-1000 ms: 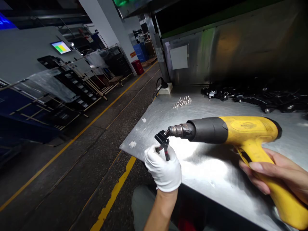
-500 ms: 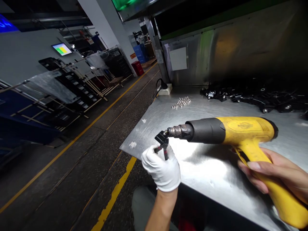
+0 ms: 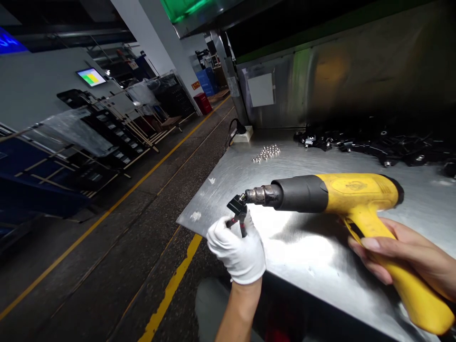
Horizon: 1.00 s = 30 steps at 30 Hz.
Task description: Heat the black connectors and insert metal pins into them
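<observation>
My left hand (image 3: 237, 247), in a white glove, is closed around the black-and-red handles of what look like small pliers (image 3: 242, 229). At their top sits a small black part (image 3: 235, 204) with a brass-coloured metal piece at its upper right edge. My bare right hand (image 3: 388, 247) grips a yellow heat gun (image 3: 356, 190) by its handle, with fingers near the trigger. The gun's stepped metal nozzle points left, its tip right beside the metal piece. Whether they touch, I cannot tell. Both hands are above the metal table (image 3: 299, 266).
Several small silver metal pieces (image 3: 266, 153) lie on the table behind the nozzle. Black parts with metal fittings (image 3: 388, 147) are heaped along the back right. A white power strip (image 3: 242, 134) with a black plug stands at the far left corner. Racks (image 3: 107, 133) stand across the aisle.
The hands, heat gun and black part appear slightly further left in view, as does the table, with a small shift of the camera. Both grips are the same.
</observation>
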Each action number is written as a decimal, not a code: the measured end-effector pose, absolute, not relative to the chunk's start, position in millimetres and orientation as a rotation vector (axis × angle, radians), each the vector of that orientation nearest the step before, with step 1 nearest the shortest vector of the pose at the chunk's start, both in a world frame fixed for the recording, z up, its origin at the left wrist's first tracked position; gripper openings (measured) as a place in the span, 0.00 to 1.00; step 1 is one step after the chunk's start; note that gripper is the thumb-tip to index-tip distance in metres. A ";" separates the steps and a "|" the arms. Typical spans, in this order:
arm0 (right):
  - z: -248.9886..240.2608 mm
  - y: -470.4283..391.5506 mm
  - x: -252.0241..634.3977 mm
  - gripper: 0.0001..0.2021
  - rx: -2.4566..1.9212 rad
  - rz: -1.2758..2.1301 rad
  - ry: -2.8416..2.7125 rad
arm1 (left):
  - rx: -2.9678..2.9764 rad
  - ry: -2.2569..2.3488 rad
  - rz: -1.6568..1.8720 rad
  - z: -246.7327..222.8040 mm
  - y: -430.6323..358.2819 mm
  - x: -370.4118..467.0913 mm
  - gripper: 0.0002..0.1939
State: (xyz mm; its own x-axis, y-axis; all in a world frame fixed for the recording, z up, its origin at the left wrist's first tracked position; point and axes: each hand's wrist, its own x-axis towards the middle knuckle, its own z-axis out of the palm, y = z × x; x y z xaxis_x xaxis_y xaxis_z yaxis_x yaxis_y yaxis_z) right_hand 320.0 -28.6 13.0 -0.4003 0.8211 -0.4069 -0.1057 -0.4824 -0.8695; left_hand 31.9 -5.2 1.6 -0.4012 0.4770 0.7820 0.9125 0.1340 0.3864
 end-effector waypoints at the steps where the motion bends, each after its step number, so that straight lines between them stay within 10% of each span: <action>1: 13.3 -28.6 319.7 0.19 -1.180 1.939 -1.052 | -1.338 -1.940 -1.208 1.2 -5.4 31.7 0.19; 30: 11.0 -26.5 321.3 0.19 -1.183 1.911 -1.083 | -1.442 -2.084 -1.390 4.2 -4.6 21.4 0.14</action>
State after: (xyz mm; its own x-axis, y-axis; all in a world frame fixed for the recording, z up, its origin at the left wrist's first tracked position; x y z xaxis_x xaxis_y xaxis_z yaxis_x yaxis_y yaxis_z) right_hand 321.3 -26.5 11.0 -0.3936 0.8318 -0.3913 -0.0917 -0.4591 -0.8837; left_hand 21.4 -4.6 4.2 -0.4785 0.5884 0.6517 0.8278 0.0549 0.5583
